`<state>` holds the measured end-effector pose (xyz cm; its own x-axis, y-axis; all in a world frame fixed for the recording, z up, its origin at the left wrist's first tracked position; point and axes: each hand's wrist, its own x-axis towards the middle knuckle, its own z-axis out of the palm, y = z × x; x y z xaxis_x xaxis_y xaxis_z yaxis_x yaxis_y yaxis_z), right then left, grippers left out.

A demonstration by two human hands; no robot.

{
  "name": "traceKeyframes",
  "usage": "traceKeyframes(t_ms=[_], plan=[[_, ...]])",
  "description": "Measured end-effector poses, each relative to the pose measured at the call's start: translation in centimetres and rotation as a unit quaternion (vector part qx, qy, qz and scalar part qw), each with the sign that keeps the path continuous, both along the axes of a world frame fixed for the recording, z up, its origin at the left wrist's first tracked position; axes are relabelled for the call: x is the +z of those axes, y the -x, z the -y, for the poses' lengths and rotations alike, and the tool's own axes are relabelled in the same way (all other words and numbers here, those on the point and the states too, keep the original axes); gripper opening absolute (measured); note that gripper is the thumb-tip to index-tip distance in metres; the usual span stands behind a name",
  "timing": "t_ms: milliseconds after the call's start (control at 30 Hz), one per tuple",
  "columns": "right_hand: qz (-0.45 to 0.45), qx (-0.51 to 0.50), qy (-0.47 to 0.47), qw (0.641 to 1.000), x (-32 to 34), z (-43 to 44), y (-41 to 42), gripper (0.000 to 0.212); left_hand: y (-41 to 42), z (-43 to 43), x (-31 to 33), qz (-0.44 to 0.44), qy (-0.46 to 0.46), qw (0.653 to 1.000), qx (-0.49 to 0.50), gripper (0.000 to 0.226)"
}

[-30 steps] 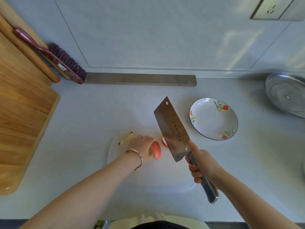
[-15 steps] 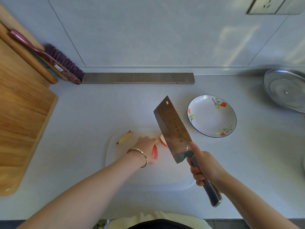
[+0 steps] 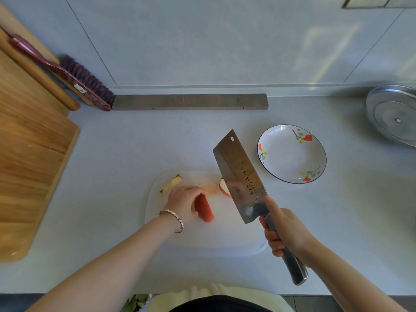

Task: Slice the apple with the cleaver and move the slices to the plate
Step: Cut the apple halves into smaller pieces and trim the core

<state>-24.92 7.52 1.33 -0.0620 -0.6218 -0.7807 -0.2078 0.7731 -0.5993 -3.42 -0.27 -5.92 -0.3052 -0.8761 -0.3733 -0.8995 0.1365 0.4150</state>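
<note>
Beneath the left hand (image 3: 183, 202), a red apple piece (image 3: 204, 210) is gripped. Just right of it, the cleaver (image 3: 238, 174) is clasped by its handle in the clenched right hand (image 3: 286, 233).

Pale counter (image 3: 112, 154): white cutting mat (image 3: 213, 239) centre, plate (image 3: 290, 158) just beside, wooden board (image 3: 29, 165) left, metal lid (image 3: 394, 115) far right, grey bar (image 3: 189, 102) along wall.

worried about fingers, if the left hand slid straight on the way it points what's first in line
Probably the loose apple slice, with the cleaver blade partly covering it; heights are unclear.
</note>
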Motion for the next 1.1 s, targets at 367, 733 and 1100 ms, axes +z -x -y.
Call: traceKeyframes(t_ms=[367,733,1100], plan=[[-0.025,0.045,0.009,0.999,-1.9,-0.6,-1.1,0.055,4.2,-1.8,0.7,0.043,-0.045,0.972,0.228,0.040],[-0.002,0.053,-0.032,0.998,-3.3,-0.9,-2.4,0.058,3.4,-2.3,1.5,-0.084,-0.068,0.949,0.296,0.008],[0.042,0.051,-0.069,0.995,-3.2,-0.2,-2.2,0.060,3.2,-2.5,1.6,-0.119,-0.077,0.936,0.322,0.029]])
